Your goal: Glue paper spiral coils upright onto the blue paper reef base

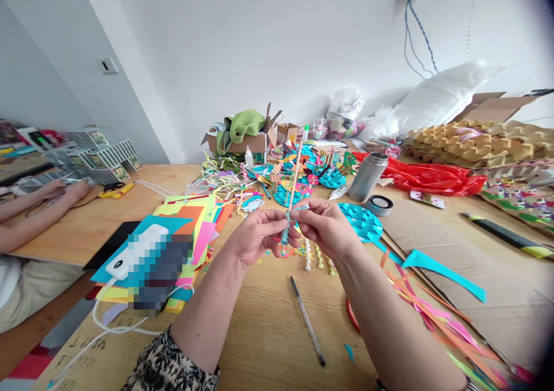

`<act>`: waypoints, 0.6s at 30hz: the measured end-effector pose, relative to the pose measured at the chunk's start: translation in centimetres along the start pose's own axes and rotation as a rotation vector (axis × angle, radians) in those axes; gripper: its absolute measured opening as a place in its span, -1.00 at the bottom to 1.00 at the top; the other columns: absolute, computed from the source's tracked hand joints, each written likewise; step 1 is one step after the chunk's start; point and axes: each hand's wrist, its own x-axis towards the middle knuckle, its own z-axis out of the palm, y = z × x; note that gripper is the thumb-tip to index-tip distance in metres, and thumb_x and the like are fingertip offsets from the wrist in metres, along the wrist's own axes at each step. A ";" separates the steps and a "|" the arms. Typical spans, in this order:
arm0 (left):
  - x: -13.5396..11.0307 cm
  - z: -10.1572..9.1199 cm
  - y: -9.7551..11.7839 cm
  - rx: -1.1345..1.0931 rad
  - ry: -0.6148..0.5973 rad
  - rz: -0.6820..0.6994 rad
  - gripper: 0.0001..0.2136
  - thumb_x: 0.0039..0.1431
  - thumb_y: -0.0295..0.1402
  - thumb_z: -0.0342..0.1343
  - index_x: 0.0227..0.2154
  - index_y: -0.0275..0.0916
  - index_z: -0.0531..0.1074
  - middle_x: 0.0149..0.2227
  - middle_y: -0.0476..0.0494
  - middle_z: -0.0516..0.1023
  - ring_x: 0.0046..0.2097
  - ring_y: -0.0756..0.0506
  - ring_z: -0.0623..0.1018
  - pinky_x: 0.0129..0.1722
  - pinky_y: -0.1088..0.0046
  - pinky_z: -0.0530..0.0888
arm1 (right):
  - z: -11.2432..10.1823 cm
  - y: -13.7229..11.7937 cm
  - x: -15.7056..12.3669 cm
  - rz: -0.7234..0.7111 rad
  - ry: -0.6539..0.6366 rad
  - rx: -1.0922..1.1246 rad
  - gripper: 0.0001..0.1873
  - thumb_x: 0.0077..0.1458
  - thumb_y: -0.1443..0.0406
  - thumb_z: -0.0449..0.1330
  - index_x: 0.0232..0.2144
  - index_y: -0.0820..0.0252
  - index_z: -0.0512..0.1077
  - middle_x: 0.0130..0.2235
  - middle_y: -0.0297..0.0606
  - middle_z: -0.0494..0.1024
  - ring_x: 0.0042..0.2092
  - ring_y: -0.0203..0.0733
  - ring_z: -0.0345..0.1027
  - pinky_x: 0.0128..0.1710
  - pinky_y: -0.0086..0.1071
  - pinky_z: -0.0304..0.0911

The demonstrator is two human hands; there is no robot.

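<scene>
Over the middle of the table, my left hand (262, 238) pinches a thin wooden stick (296, 174) that stands nearly upright. A light blue pipe cleaner (285, 235) is coiled round its lower part. My right hand (328, 223) is closed on the free end of that pipe cleaner, close beside the stick. Just beyond and below my fingers lie curled pipe cleaners (319, 256) in white and yellow-green. A pen (307, 320) rests on the wood nearer to me. My fingers partly hide the coil.
Coloured paper sheets (203, 238), a power bank (142, 249) and a cable lie left. Behind are paper crafts (329, 174), a steel flask (367, 176) and a box (242, 142). Right are cardboard (437, 252), a utility knife (506, 235) and paper strips. Another person's hands (64, 192) work far left.
</scene>
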 end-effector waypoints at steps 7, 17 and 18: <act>0.7 1.2 -1.1 0.431 0.470 0.314 -0.74 -0.05 -0.28 0.26 -0.30 -0.26 0.42 -0.37 -0.11 0.59 -0.42 -0.06 0.58 -0.62 0.55 0.48 | 0.5 0.3 0.1 -0.095 0.102 -0.256 -0.76 -0.16 0.21 0.31 -0.58 0.24 0.37 -0.70 -0.46 0.35 -0.71 -0.47 0.09 -0.74 -0.56 -0.02; 0.7 0.8 -2.6 0.850 0.636 0.513 -0.86 0.13 -0.27 0.10 -0.31 -0.17 0.48 -0.37 -0.11 0.60 -0.35 -0.08 0.58 -0.52 0.55 0.43 | 0.5 0.3 0.1 -0.099 0.130 -0.236 -0.69 -0.17 0.13 0.33 -0.49 0.25 0.40 -0.70 -0.46 0.35 -0.71 -0.46 0.09 -0.75 -0.55 -0.03; 0.7 0.9 -2.5 0.829 0.639 0.507 -0.87 0.12 -0.27 0.11 -0.31 -0.17 0.48 -0.37 -0.11 0.60 -0.34 -0.08 0.58 -0.52 0.55 0.43 | 0.5 0.3 0.1 -0.093 0.126 -0.246 -0.69 -0.17 0.12 0.33 -0.50 0.25 0.39 -0.69 -0.45 0.35 -0.71 -0.45 0.09 -0.75 -0.55 -0.03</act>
